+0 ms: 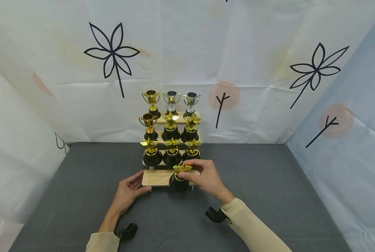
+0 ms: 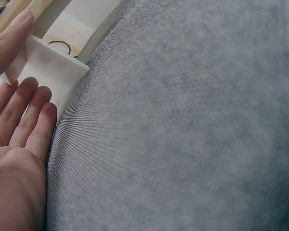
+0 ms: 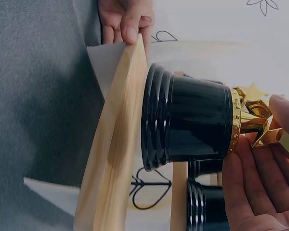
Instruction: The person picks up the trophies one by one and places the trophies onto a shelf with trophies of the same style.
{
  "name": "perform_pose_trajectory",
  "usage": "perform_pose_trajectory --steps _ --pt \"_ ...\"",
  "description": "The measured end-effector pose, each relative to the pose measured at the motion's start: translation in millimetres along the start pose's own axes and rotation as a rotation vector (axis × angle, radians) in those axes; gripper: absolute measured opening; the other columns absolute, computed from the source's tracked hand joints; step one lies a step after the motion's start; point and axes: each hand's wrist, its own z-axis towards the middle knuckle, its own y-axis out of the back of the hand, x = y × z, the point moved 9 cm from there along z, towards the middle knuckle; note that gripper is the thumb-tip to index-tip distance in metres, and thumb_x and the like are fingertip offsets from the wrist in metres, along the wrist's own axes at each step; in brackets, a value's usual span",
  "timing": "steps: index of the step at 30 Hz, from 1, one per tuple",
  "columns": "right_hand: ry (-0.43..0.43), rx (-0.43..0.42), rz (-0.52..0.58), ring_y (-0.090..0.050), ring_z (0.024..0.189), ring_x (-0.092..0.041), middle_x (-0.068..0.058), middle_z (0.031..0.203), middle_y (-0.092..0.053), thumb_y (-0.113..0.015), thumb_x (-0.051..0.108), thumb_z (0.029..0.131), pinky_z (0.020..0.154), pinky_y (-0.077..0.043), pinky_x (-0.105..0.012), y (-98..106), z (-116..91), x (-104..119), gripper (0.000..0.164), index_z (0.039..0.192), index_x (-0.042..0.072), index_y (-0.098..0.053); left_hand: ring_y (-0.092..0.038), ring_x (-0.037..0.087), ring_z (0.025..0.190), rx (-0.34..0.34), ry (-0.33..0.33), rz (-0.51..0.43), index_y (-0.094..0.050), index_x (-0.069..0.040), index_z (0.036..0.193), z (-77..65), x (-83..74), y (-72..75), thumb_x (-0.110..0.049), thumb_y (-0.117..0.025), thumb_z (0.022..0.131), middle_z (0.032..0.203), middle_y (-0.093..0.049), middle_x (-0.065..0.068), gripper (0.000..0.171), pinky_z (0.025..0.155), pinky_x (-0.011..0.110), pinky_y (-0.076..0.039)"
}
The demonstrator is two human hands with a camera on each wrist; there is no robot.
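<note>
My right hand (image 1: 207, 176) holds a trophy with a gold star on top and a black round base (image 1: 178, 183) by its gold upper part. In the right wrist view, thumb and fingers pinch the star while the black base (image 3: 197, 120) faces the bottom wooden shelf (image 3: 120, 144). Whether base and shelf touch, I cannot tell. At the left end of that shelf (image 1: 157, 178), my left hand (image 1: 127, 192) steadies the stand, thumb at the front corner and fingers along the side. A white support (image 2: 53, 72) lies near its fingers in the left wrist view.
Behind, the upper shelves carry three star trophies (image 1: 172, 157), then a bronze cup (image 1: 148, 120) with two star trophies (image 1: 170, 131), then a gold cup (image 1: 151, 97) and two silver cups (image 1: 172, 98). Grey cloth (image 1: 269, 185) covers the table; patterned white sheets (image 1: 187, 42) enclose it.
</note>
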Motion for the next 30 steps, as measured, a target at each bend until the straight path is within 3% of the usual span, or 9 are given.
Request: perform_pose_trajectory --steps 3,8,14,21,30 --pt "-0.011 0.000 -0.009 -0.071 0.097 -0.026 -0.014 0.109 -0.074 -0.081 0.012 0.089 0.080 -0.061 -0.036 -7.3 3.0 0.7 0.036 0.120 -0.003 -0.072 -0.056 0.004 0.124 -0.004 0.003 0.003 -0.047 0.005 0.148 0.0 0.2 0.5 -0.005 -0.087 0.080 0.148 -0.050 0.023 0.079 0.102 0.020 -0.049" --pt "-0.014 -0.002 -0.013 -0.072 0.095 -0.029 -0.015 0.109 -0.074 -0.082 0.012 0.088 0.079 -0.061 -0.034 -17.8 8.3 1.0 0.037 0.121 -0.002 -0.072 -0.056 0.008 0.126 -0.006 0.006 0.011 -0.048 0.004 0.147 -0.2 0.7 0.4 -0.005 -0.087 0.080 0.148 -0.051 0.022 0.078 0.102 0.020 -0.049" --pt "-0.015 -0.010 -0.017 -0.072 0.095 -0.028 -0.014 0.108 -0.074 -0.082 0.013 0.088 0.078 -0.061 -0.029 -27.4 14.2 -3.0 0.035 0.119 -0.001 -0.073 -0.056 0.005 0.124 0.006 -0.002 0.001 -0.048 0.004 0.148 -0.6 -1.2 -0.2 -0.005 -0.086 0.081 0.148 -0.050 0.022 0.078 0.102 0.020 -0.050" --pt "-0.002 -0.014 -0.030 -0.073 0.098 -0.027 -0.013 0.108 -0.075 -0.083 0.013 0.087 0.083 -0.062 -0.036 -36.6 21.0 -0.1 0.036 0.119 -0.001 -0.074 -0.057 0.002 0.122 0.016 -0.009 -0.009 -0.048 0.005 0.148 -0.9 -1.1 -0.4 -0.005 -0.086 0.081 0.148 -0.049 0.023 0.077 0.101 0.020 -0.050" --pt "-0.020 0.006 -0.031 -0.072 0.100 -0.025 -0.011 0.115 -0.073 -0.082 0.016 0.088 0.083 -0.061 -0.026 -49.6 28.2 1.6 0.034 0.119 0.003 -0.075 -0.056 0.000 0.123 0.033 -0.043 -0.041 -0.045 0.005 0.149 -1.0 -2.6 -0.5 -0.002 -0.083 0.083 0.150 -0.046 0.025 0.077 0.102 0.021 -0.050"
